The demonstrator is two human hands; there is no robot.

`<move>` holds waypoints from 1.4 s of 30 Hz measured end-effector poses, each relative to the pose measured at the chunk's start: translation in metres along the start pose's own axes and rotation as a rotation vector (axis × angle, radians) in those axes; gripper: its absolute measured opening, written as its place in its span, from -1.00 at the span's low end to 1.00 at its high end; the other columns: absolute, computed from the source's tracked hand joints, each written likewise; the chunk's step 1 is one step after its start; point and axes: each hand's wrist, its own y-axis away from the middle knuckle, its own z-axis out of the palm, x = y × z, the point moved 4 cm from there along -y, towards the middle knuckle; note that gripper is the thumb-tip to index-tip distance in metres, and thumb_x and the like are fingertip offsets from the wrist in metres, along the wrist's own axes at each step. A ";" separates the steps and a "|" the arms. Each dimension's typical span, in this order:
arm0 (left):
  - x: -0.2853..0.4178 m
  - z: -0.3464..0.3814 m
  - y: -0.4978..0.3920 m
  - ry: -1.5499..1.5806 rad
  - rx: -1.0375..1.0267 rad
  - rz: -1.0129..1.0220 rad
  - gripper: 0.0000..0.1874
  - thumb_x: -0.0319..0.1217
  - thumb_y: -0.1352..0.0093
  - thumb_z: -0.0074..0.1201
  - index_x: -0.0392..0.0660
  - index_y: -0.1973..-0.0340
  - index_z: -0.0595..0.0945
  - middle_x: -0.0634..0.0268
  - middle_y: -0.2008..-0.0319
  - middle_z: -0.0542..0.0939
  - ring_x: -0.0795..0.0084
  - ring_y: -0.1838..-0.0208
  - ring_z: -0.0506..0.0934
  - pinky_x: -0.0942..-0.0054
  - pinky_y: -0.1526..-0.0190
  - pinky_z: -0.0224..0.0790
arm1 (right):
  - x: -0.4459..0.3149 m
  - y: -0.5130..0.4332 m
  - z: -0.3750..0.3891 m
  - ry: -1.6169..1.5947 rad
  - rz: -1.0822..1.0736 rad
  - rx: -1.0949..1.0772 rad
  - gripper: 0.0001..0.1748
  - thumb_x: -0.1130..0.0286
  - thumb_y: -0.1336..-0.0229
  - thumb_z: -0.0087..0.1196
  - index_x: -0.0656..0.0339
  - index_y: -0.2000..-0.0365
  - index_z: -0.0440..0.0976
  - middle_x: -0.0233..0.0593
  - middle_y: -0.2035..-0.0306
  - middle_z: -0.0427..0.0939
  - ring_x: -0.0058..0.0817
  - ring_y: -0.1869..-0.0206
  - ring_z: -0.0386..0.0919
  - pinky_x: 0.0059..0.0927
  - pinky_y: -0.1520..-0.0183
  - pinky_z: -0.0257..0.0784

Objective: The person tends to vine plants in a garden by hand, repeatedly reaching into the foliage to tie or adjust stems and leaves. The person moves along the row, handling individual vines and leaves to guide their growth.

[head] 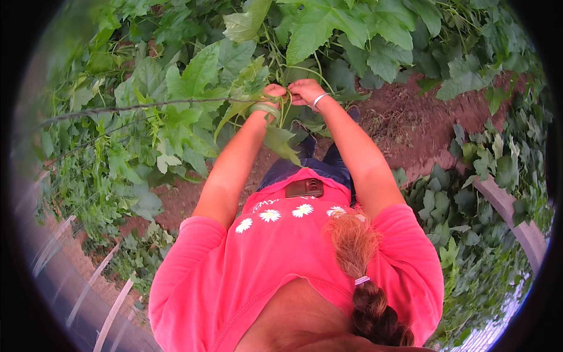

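Observation:
My left hand (275,91) is curled at a thin green vine stem (283,112), its palm partly hidden by leaves. A pale green bangle (266,108) circles that wrist. From the other side, my right hand (306,91) pinches the same stem area between its fingertips, close to the left fingers. A light bracelet (320,99) is on the right wrist. Broad lobed leaves (195,75) surround both hands, and one drooping leaf (281,141) hangs below them. A dark twisted line (145,106) runs from the left towards my left wrist.
Dense climbing foliage (343,26) fills the far side. Reddish bare soil (409,114) shows at the right, with more leafy plants (448,207) beyond it. Curved pale poles (115,310) stand at the lower left. A phone (304,188) sits at my waist.

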 end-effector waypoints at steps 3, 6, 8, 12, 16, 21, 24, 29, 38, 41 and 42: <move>-0.005 -0.010 -0.004 0.045 0.121 0.072 -0.76 -0.26 -0.34 0.06 -0.19 0.30 0.55 0.20 0.58 0.57 0.40 0.66 0.49 0.46 0.65 0.34 | -0.009 0.022 -0.018 -0.018 -0.120 0.075 -0.61 0.52 -0.15 -0.03 0.27 -0.03 0.39 -0.08 0.13 0.56 -0.40 0.26 0.61 -0.41 0.22 0.60; -0.008 -0.030 -0.002 -0.126 0.052 -0.106 -0.68 -0.18 -0.40 -0.02 -0.16 0.12 0.49 0.11 0.56 0.59 0.37 0.72 0.48 0.41 0.66 0.35 | -0.012 0.082 -0.079 0.125 -0.240 0.229 -0.57 0.43 -0.22 -0.03 0.24 -0.11 0.35 -0.04 0.04 0.55 -0.38 0.23 0.63 -0.42 0.24 0.57; -0.006 -0.038 0.036 -0.033 -0.045 0.163 -0.67 -0.19 -0.43 -0.08 -0.13 0.03 0.44 0.12 0.54 0.61 0.38 0.66 0.51 0.40 0.60 0.39 | 0.005 0.152 -0.134 0.183 -0.194 0.366 -0.66 0.29 -0.24 0.01 0.28 0.06 0.48 -0.13 0.19 0.61 -0.44 0.26 0.62 -0.44 0.24 0.54; 0.019 -0.035 0.145 -0.240 -0.319 0.252 -0.82 -0.46 -0.33 0.03 -0.17 0.15 0.50 0.24 0.19 0.57 0.38 0.23 0.55 0.46 0.18 0.41 | 0.074 0.305 -0.184 0.410 0.122 0.546 -0.56 0.04 -0.20 0.07 0.27 0.26 0.57 -0.21 0.36 0.64 -0.52 0.27 0.60 -0.46 0.21 0.53; 0.076 -0.013 0.254 -0.692 -0.804 0.699 -0.77 -0.50 -0.16 0.19 -0.23 0.25 0.63 0.25 0.23 0.57 0.34 0.13 0.49 0.43 0.03 0.31 | 0.149 0.384 -0.109 0.280 0.139 0.086 -0.53 0.17 -0.02 0.29 0.30 0.14 0.51 -0.24 0.23 0.61 -0.50 0.13 0.55 -0.43 0.00 0.45; 0.113 -0.009 0.290 -0.850 -0.900 0.882 -0.57 -0.46 -0.02 0.31 -0.22 0.17 0.61 0.17 0.21 0.54 0.23 0.15 0.47 0.36 0.04 0.32 | 0.165 0.397 -0.049 0.318 0.100 -0.027 -0.39 0.31 0.14 0.37 0.29 0.04 0.42 -0.15 0.04 0.51 -0.37 -0.04 0.47 -0.36 -0.07 0.41; 0.106 -0.012 0.296 -0.756 -0.923 0.740 -0.55 -0.43 -0.01 0.32 -0.20 0.16 0.60 0.18 0.19 0.54 0.21 0.18 0.46 0.34 0.06 0.32 | 0.160 0.403 -0.034 0.549 0.085 0.026 -0.34 0.29 0.18 0.38 0.30 0.03 0.40 -0.12 0.02 0.49 -0.31 -0.04 0.48 -0.33 -0.06 0.42; 0.100 -0.004 0.300 -0.939 -1.013 0.983 -0.61 -0.30 -0.07 0.32 -0.16 0.24 0.57 0.22 0.23 0.53 0.19 0.16 0.43 0.29 0.10 0.32 | 0.150 0.400 -0.006 0.808 -0.193 0.221 -0.51 0.35 0.22 0.32 0.29 0.19 0.48 -0.07 0.23 0.57 -0.20 0.25 0.59 -0.33 0.17 0.50; 0.082 -0.041 0.297 -0.955 -0.888 0.947 -0.65 -0.20 -0.16 0.26 -0.15 0.29 0.52 0.23 0.29 0.52 0.15 0.16 0.42 0.29 0.09 0.31 | 0.112 0.419 -0.005 0.984 -0.307 0.284 -0.78 0.52 0.21 0.16 0.29 0.40 0.54 0.01 0.48 0.53 -0.01 0.40 0.52 -0.19 0.32 0.45; 0.074 -0.059 0.298 -0.896 -0.847 0.927 -0.64 -0.22 -0.15 0.28 -0.17 0.30 0.53 0.24 0.32 0.52 0.17 0.17 0.43 0.31 0.08 0.32 | 0.088 0.420 -0.006 1.039 -0.328 0.225 -0.82 0.51 0.20 0.16 0.26 0.44 0.53 0.00 0.51 0.53 -0.02 0.41 0.52 -0.17 0.34 0.43; 0.070 -0.066 0.298 -0.883 -0.827 0.912 -0.64 -0.23 -0.14 0.28 -0.17 0.30 0.53 0.24 0.32 0.52 0.18 0.18 0.43 0.31 0.08 0.32 | 0.080 0.419 -0.005 1.071 -0.323 0.192 -0.83 0.50 0.20 0.16 0.25 0.45 0.53 -0.01 0.51 0.53 -0.02 0.41 0.51 -0.15 0.34 0.43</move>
